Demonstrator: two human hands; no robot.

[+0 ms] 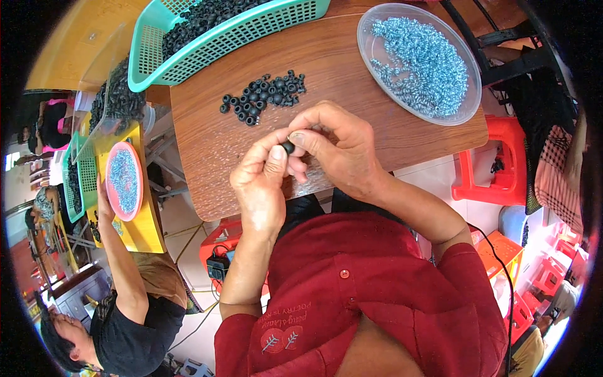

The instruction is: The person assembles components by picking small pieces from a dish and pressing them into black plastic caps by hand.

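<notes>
While pinching, both hands point(301, 157) curled.

Black rubber ring point(287, 147), brown wood-grain table point(352, 69)

Small assembly workshop: parts basket point(213, 38), springs tray point(419, 63), co-worker's table point(135, 229) alongside.

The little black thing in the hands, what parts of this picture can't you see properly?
- Small black ring, head view: pinched between left hand and right hand; fingers cover most of it.
- Green basket: cut off by the top edge.
- Clear dish of silvery metal bits: each bit too small to tell its shape.
- Loose black rings on the table: holes barely visible.
</notes>
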